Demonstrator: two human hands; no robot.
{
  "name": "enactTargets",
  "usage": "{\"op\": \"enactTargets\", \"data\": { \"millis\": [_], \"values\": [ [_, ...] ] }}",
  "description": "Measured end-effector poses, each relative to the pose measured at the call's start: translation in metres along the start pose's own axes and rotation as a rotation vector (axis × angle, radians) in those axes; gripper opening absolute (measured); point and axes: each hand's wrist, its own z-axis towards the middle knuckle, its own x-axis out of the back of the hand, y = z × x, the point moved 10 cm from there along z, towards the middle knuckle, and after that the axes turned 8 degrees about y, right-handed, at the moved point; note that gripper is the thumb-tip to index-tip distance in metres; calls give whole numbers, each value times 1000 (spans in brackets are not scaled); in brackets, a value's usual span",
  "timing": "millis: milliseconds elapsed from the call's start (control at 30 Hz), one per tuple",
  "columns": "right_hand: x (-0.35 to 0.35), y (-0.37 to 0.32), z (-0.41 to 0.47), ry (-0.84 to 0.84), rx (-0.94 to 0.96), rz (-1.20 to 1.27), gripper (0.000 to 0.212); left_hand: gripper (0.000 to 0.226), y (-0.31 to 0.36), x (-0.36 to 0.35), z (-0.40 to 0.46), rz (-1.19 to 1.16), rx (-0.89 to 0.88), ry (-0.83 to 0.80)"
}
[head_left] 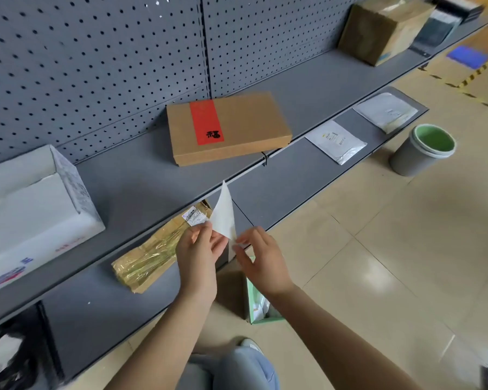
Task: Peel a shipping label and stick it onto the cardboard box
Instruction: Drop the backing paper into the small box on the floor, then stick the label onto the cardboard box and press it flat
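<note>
A white shipping label sheet (pixel 223 214) stands upright between my two hands, in front of the lower shelf. My left hand (pixel 199 257) pinches its lower left edge. My right hand (pixel 261 258) pinches its bottom corner with thumb and forefinger. Whether the label is parting from its backing I cannot tell. A flat brown cardboard box (pixel 245 125) with a red strip on its lid lies on the upper shelf, well above and beyond my hands.
A grey pegboard shelf unit (pixel 141 187) carries a white open box (pixel 34 209) at left, a taped yellow-brown parcel (pixel 150 254), white mailers (pixel 335 142) and a brown carton (pixel 383 29). On the floor stand a grey bin (pixel 423 149) and a green-edged box (pixel 254 299).
</note>
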Motion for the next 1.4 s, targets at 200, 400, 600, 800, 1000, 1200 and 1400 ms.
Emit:
{"op": "enactTargets", "data": {
  "millis": [200,400,600,800,1000,1200,1400],
  "values": [
    [27,-28,21,48,19,9,6,9,31,-9,-19,-9,4,12],
    [53,-57,40,48,23,23,6,8,56,-19,-36,-64,9,10],
    [70,-81,58,35,-2,76,7,31,86,-29,-56,-142,-3,12],
    [91,-126,75,66,47,161,4,14,134,-13,-66,-83,-206,66],
    [114,-176,88,77,126,279,9,17,175,5,-86,29,-364,94],
    [124,-215,104,62,111,426,9,4,222,25,-113,21,-530,168],
    [125,-257,118,26,70,616,8,2,275,48,-142,2,-690,217]
  ]
}}
